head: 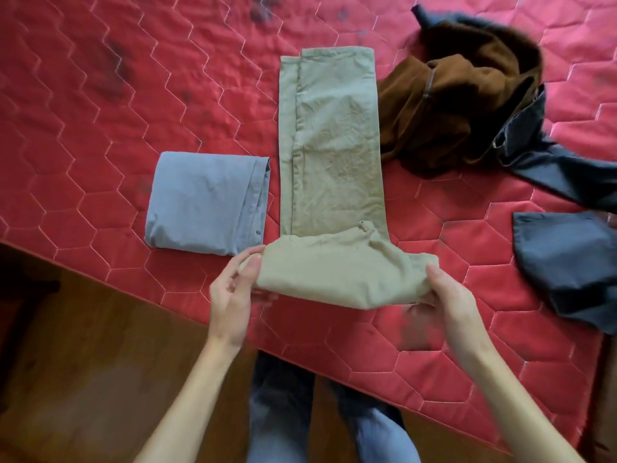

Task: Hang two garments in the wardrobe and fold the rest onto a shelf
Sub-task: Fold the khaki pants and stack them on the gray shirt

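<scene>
The left hand [233, 295] and the right hand [450, 309] are bare, and both forearms are uncovered along the whole length that shows, from the wrists down to the lower edge of the view. The right hand is slightly smeared by blur. Between the arms, the person's legs are clad in blue denim jeans [280, 412]. The cloth is a faded mid-blue, paler on the front of each leg, with darker creases towards the top.
</scene>
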